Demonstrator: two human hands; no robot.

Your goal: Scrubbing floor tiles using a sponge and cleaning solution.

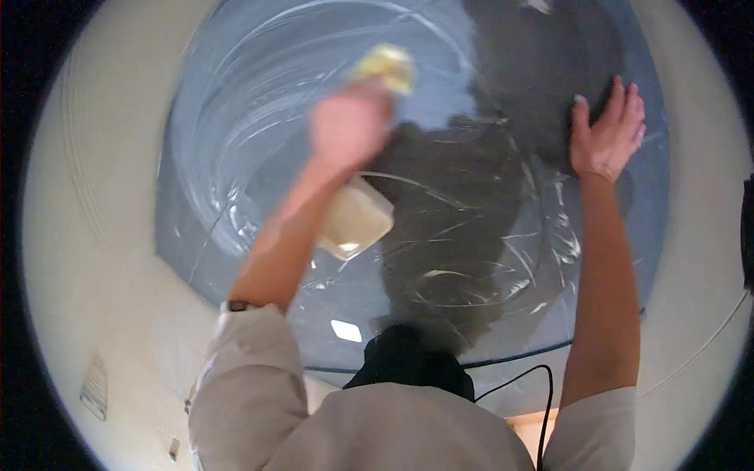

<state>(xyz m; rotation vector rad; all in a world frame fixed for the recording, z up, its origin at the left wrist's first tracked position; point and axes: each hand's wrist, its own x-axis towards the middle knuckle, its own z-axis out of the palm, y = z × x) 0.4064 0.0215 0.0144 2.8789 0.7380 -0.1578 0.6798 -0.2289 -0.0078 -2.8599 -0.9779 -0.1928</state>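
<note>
My left hand [350,126], blurred by motion, holds a yellow sponge [386,68] over a glossy grey surface [277,118]. Curved wet streaks sweep across that surface on the left and at the far side. Under my left forearm is a pale, squarish tub-like object [362,221], partly covered by the arm. At the right, my right hand [609,132] rests palm down near the edge of the same surface. Its fingers point away from me, the thumb is spread, and nothing is held in it.
Pale walls [106,194] curve around the grey surface. A black cord [551,382] loops beside my right arm at the near edge. A bright white rectangle [346,331], perhaps a reflection, shows near my body. Dark reflections cover the middle and right.
</note>
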